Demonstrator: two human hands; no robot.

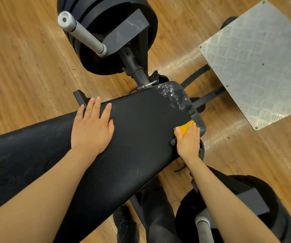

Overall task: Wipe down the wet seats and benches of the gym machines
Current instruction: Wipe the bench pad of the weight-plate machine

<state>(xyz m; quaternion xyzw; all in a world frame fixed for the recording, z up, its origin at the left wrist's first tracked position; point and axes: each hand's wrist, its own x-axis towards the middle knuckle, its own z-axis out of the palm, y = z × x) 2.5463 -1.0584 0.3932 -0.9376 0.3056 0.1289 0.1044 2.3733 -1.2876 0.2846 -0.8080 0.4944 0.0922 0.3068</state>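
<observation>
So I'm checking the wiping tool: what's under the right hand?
A yellow sponge pokes out beyond the right hand, on the black bench. The hand covers most of it.

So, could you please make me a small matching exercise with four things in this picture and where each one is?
Things:
1. left hand
2. right hand
3. yellow sponge
4. water droplets

Places:
a. under the right hand's fingers
b. far corner of the bench
c. flat on the bench's middle
d. at the bench's right edge

Pairs: 1-c, 2-d, 3-a, 4-b
</observation>
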